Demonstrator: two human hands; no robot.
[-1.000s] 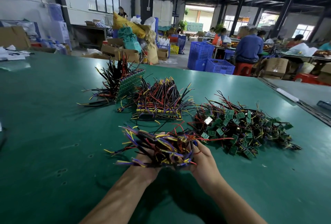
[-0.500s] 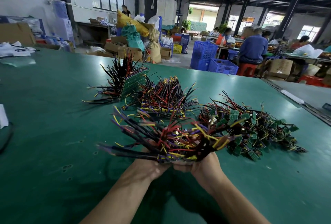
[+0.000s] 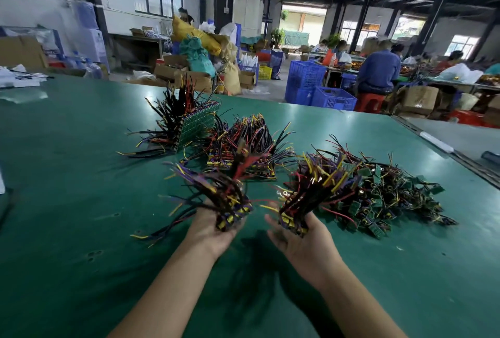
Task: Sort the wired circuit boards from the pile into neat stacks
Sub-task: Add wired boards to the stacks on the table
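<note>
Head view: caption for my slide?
The left hand holds one bundle of wired boards, right hand a second bundle, above the table beside the loose pile.

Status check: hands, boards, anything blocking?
Left hand grips left bundle, right hand grips right bundle, both off the table. Loose pile unsorted at right. Nothing between hands and nearer stack.

On my feed I get two bare, slim forearms, the left forearm (image 3: 173, 291) and the right forearm (image 3: 351, 302). Both are uncovered for the whole length I can see, each narrowing to the wrist. The left hand (image 3: 209, 232) and right hand (image 3: 300, 240) are bare as well. Both hands smear with motion blur, so I cannot make out nails or finer detail on the fingers.
</note>
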